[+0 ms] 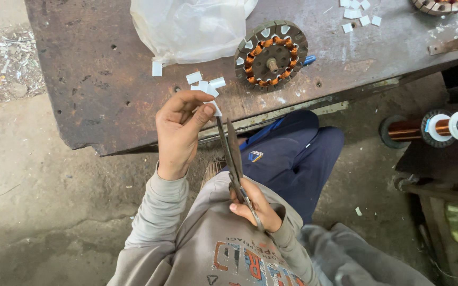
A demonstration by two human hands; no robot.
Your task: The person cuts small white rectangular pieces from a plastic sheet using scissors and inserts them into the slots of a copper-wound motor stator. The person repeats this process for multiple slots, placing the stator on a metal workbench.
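The left hand [178,132] pinched a small white paper strip [214,107] in its fingers, over the bench's [107,74] front edge. The right hand [255,204] gripped scissors [231,153]. The strip looked light, thin and bendy, best held by its end.

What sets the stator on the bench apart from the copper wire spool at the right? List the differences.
The stator lies flat on the rusty bench, its face up; the wire spool lies on its side, off the bench. The stator is a toothed ring with copper coils wound around its hub; the wire spool is a cylinder with a white end cap. The stator looks wider. Both carry copper-coloured wire.
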